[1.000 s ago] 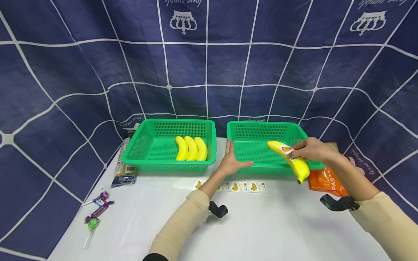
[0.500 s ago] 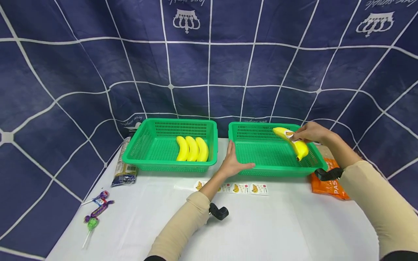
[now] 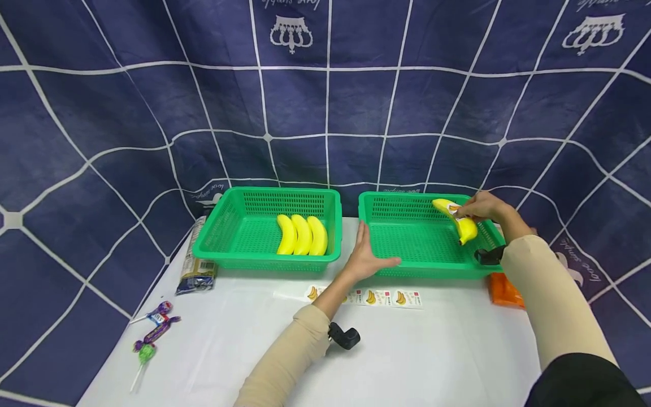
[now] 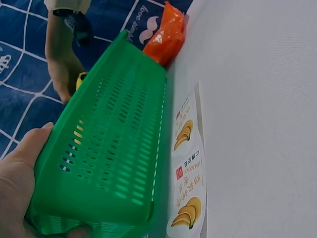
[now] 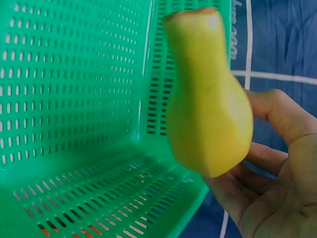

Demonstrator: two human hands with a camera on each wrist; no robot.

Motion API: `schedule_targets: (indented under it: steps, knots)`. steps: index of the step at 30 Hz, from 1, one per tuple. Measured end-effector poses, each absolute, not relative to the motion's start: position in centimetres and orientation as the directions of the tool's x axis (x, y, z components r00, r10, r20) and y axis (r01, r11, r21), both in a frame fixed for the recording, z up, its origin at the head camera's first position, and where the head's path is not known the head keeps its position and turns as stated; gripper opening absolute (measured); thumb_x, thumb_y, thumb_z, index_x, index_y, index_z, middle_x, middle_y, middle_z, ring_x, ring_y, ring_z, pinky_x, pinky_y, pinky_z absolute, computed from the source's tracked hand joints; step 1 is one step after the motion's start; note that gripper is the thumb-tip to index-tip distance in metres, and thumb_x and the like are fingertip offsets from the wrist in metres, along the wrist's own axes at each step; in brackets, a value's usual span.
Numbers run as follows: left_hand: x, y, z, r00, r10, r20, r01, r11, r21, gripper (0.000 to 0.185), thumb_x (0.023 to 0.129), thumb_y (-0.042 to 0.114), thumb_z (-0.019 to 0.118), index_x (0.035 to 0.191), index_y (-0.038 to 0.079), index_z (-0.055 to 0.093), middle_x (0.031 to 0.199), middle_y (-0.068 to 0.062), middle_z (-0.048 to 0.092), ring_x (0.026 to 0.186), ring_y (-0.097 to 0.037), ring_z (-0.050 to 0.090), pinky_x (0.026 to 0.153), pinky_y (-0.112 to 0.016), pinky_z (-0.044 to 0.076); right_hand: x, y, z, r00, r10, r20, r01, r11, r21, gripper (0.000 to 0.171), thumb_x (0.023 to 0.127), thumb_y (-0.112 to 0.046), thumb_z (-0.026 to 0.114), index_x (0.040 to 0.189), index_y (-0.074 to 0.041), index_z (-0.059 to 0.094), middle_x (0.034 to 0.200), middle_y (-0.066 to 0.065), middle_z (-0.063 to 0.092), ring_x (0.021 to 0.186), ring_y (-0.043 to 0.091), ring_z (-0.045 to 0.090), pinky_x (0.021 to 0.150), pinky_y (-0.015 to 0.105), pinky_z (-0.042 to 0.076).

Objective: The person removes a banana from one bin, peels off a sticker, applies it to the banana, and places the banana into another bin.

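Note:
My right hand (image 3: 480,206) pinches a yellow banana (image 3: 465,229) bearing a white banana-print sticker (image 3: 452,209). The banana is tilted over the right end of the right green basket (image 3: 427,271). Seen from the right wrist, the blunt end of the banana (image 5: 208,114) points at the camera, with fingers and thumb behind it. At that basket's front left corner, my left hand (image 3: 367,257) rests with straight fingers along the side and the thumb across the front rim. Three bananas (image 3: 302,234) lie side by side in the left green basket (image 3: 267,263).
A strip of banana stickers (image 3: 378,298) lies in front of the baskets, partly behind the left forearm. An orange pasta bag (image 3: 506,291) sits at the right, a dark bag (image 3: 195,265) at the left. Several wrapped sweets (image 3: 157,328) lie front left. Blue checked cloth (image 3: 325,113) hangs behind.
My right hand has carried the banana back and slightly right, from over the right basket's front rim to over its right end. My left hand stays at the basket corner.

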State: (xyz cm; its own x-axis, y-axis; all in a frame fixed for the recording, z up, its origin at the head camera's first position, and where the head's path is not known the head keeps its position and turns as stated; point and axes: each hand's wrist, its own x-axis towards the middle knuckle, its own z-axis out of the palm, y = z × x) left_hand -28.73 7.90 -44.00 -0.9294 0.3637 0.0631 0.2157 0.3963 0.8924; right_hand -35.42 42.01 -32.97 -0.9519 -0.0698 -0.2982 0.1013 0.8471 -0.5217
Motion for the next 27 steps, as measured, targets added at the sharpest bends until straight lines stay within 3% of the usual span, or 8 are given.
schedule_targets:
  steps: [12, 16, 21, 27]
  knots:
    - [-28.9, 8.0, -44.2, -0.934, 0.351, 0.061, 0.211, 0.406, 0.889, 0.126, 0.074, 0.049, 0.08, 0.157, 0.014, -0.009, 0.164, 0.005, -0.017, 0.152, -0.031, 0.009, 0.119, -0.054, 0.026, -37.2, 43.0, -36.4, -0.924, -0.065, -0.376, 0.126, 0.879, -0.46, 0.046, 0.085, -0.028, 0.072, 0.103, 0.013, 0.067, 0.078, 0.0, 0.066, 0.069, 0.01, 0.059, 0.066, 0.024, 0.056]
    - [-28.9, 8.0, -44.4, -0.935, 0.35, 0.052, 0.206, 0.419, 0.884, 0.127, 0.074, 0.05, 0.08, 0.157, 0.015, -0.009, 0.164, 0.007, -0.018, 0.152, -0.031, 0.011, 0.118, -0.053, 0.027, -37.3, 42.8, -37.3, -0.915, -0.03, -0.403, 0.151, 0.899, -0.41, 0.037, 0.083, -0.028, 0.073, 0.093, 0.008, 0.07, 0.075, 0.002, 0.065, 0.067, 0.012, 0.059, 0.065, 0.025, 0.057]
    - [-29.0, 8.1, -44.4, -0.937, 0.343, 0.058, 0.207, 0.416, 0.886, 0.126, 0.074, 0.049, 0.081, 0.157, 0.015, -0.008, 0.164, 0.007, -0.017, 0.152, -0.031, 0.011, 0.118, -0.054, 0.028, -37.6, 42.3, -38.1, -0.904, 0.008, -0.427, 0.165, 0.929, -0.332, 0.028, 0.079, -0.023, 0.075, 0.079, 0.003, 0.063, 0.07, 0.005, 0.06, 0.062, 0.013, 0.062, 0.061, 0.026, 0.058]
    - [-29.0, 8.0, -44.3, -0.934, 0.353, 0.064, 0.216, 0.413, 0.885, 0.126, 0.074, 0.049, 0.081, 0.157, 0.013, -0.007, 0.164, 0.005, -0.017, 0.152, -0.03, 0.01, 0.118, -0.053, 0.029, -37.6, 41.7, -38.8, -0.898, 0.036, -0.439, 0.179, 0.941, -0.289, 0.034, 0.077, -0.014, 0.077, 0.09, 0.009, 0.057, 0.079, 0.015, 0.062, 0.065, 0.019, 0.066, 0.059, 0.027, 0.058]
